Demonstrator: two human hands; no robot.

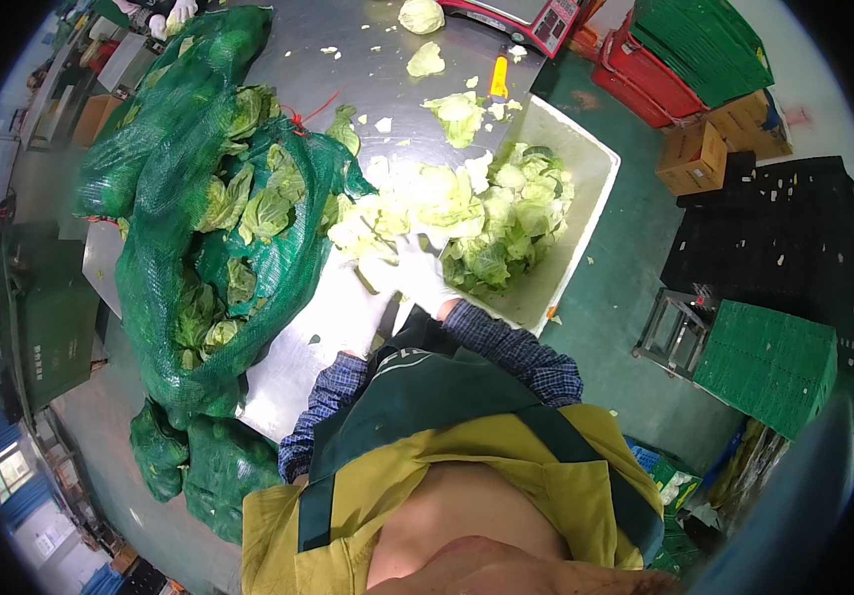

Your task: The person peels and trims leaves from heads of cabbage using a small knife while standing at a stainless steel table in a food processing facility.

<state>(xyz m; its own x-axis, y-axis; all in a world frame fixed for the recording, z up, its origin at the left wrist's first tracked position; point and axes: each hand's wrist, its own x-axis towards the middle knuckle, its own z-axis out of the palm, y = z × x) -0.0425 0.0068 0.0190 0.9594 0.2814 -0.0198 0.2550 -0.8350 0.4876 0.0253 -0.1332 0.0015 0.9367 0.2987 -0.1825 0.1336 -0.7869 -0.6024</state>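
Both hands wear white gloves and meet over the steel table (pixel 289 379), under glaring light. My left hand (pixel 360 297) and my right hand (pixel 421 275) are at a pale, overexposed round thing, perhaps a cabbage head; their grip cannot be made out. Loose cabbage leaves (pixel 438 201) lie just beyond the fingers. A white bin (pixel 583 238) to the right holds many green cabbage leaves (pixel 524 216). On the left lies an opened green mesh sack (pixel 271 268) with cabbages and leaves in it. A yellow-handled knife (pixel 499 76) lies near the table's right edge.
Full green mesh sacks (pixel 219 468) stand at lower left. A red scale (pixel 538 22) and a trimmed cabbage (pixel 421 15) are at the far end. Another person's gloved hands (pixel 172 16) work at top left. Black crates (pixel 769 230) and green crates (pixel 769 357) stand at right.
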